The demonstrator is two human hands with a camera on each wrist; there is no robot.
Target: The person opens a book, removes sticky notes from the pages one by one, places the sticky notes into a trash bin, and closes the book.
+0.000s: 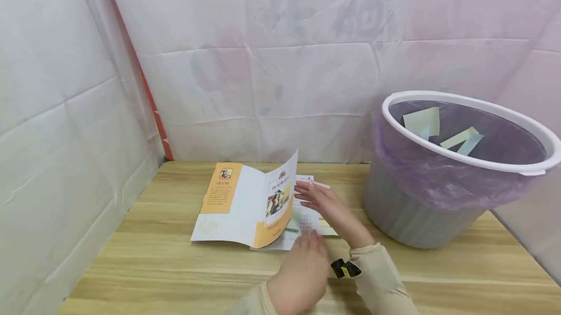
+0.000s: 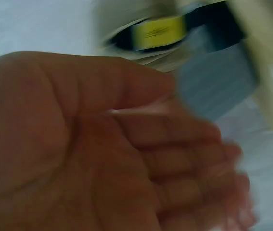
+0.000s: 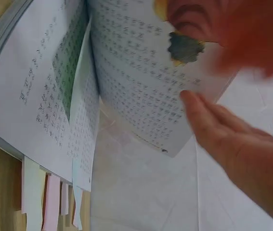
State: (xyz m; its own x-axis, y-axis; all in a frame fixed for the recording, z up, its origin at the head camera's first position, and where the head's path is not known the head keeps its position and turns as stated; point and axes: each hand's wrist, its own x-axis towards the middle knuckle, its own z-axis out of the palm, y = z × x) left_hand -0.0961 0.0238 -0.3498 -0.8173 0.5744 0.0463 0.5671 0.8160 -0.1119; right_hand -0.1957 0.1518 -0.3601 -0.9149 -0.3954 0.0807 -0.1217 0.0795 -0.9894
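Note:
A paperback book (image 1: pixel 274 203) lies on the table with its white-and-orange cover and some leaves lifted, printed pages (image 3: pixel 136 72) fanned apart in the right wrist view. Straight fingers of my right hand (image 1: pixel 330 213) are at the raised leaf's right side; in the right wrist view their tips overlap a printed page. Nearer the front, my left hand (image 1: pixel 302 271) is over the book's lower right edge, blurred. Its palm faces the left wrist view, fingers loosely extended and nothing in them. Coloured sticky tabs (image 3: pixel 52 202) stick out from the page edges.
At the right stands a grey bin (image 1: pixel 407 213) with a purple liner (image 1: pixel 420 178) and white rim (image 1: pixel 554 152); pale paper strips (image 1: pixel 462 137) lie inside. White sheeting (image 1: pixel 263 86) hangs behind the wooden table (image 1: pixel 144 256). A black wrist device (image 1: pixel 346 268) is on my right wrist.

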